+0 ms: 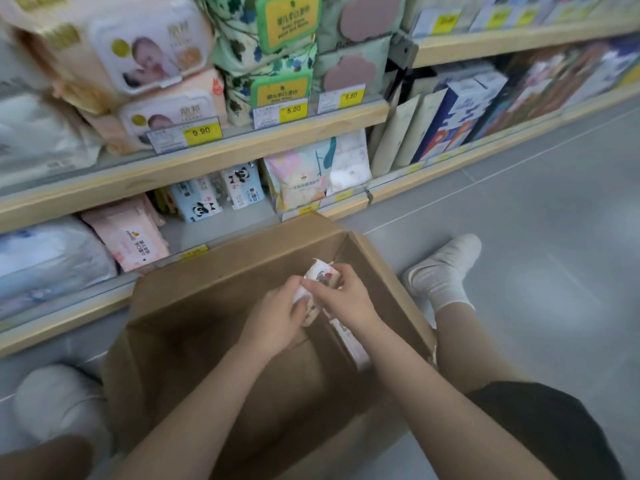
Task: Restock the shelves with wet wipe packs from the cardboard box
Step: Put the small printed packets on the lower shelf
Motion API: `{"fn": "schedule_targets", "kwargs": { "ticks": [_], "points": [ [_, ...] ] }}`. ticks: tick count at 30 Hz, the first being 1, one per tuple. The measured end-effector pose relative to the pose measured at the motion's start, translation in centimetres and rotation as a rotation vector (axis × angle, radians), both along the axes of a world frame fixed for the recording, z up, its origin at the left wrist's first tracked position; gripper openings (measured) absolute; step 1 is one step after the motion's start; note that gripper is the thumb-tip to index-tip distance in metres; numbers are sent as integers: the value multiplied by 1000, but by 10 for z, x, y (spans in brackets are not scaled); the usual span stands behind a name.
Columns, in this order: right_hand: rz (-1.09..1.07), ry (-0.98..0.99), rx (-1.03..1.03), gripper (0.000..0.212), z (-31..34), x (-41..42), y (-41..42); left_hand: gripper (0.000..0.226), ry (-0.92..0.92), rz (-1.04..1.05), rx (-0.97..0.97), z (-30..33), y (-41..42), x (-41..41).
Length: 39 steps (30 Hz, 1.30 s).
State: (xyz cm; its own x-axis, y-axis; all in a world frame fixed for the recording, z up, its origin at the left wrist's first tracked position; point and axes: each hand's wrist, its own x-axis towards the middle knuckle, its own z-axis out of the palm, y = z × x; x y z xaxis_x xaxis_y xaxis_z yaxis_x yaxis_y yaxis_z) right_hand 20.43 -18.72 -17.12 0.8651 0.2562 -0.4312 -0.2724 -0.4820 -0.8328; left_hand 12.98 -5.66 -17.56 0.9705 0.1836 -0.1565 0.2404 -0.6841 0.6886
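The box [221, 306] is showing plain brown cardboard, matt and slightly fibrous, with soft creased flaps. The pack [317, 278] is looking like thin white plastic film, smooth and faintly shiny, wrinkling where the left hand [277, 317] and right hand [343, 296] are pinching it. The shelves [214, 150] are showing pale wood with visible grain, a dull finish. The price tags [202, 132] are sitting in clear glossy plastic holders over yellow paper. The shelved packs [152, 57] are gleaming as soft plastic wrap with hard, smooth lids. The floor [536, 220] is looking like smooth grey tile, lightly reflecting. The shoes [446, 268] are appearing as white matt cloth.
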Motion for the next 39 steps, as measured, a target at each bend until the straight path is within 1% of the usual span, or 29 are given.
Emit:
{"fn": "schedule_targets", "kwargs": {
  "ticks": [2,5,8,10,11,14,15,17,19,21,24,25,27,30,33,34,36,39],
  "points": [
    [-9,-4,23,44,8,1,-5,16,-42,34,-9,2,3,4],
    [-38,20,32,43,8,4,-19,15,-11,50,-62,-5,7,8],
    [-52,15,-52,42,-10,8,-33,15,37,98,-96,-20,11,7],
    [-61,46,-126,47,-31,11,-41,13,75,129,-120,-33,12,5],
    [-65,64,-161,46,-41,13,-43,13,98,141,-128,-41,13,3],
    [-60,55,-242,34,-69,21,-43,14,170,158,-139,-64,16,-3],
    [-29,31,-285,34,-80,24,-42,14,190,163,-142,-72,18,-5],
    [32,0,-374,44,-101,30,-37,13,226,177,-148,-86,22,-7],
    [60,-17,-406,50,-114,34,-30,13,249,187,-160,-97,25,-9],
    [92,-62,-460,51,-121,39,-21,14,255,186,-170,-105,29,-9],
    [132,-66,-584,64,-130,42,-10,16,258,187,-166,-111,34,-9],
    [150,-64,-631,66,-131,41,-7,16,255,190,-164,-112,35,-9],
    [194,-88,-697,57,-129,40,-5,16,250,196,-162,-109,37,-10],
    [194,-77,-697,44,-118,41,-6,14,240,200,-162,-98,42,-13],
    [213,-85,-604,20,-96,40,-9,14,231,220,-168,-80,49,-21],
    [230,-103,-567,16,-87,39,-9,14,220,226,-170,-71,52,-23],
    [237,-136,-506,20,-66,38,-9,13,181,241,-171,-54,58,-28],
    [233,-213,-384,16,-28,36,-4,15,119,269,-179,-24,68,-40]
  ]
}}
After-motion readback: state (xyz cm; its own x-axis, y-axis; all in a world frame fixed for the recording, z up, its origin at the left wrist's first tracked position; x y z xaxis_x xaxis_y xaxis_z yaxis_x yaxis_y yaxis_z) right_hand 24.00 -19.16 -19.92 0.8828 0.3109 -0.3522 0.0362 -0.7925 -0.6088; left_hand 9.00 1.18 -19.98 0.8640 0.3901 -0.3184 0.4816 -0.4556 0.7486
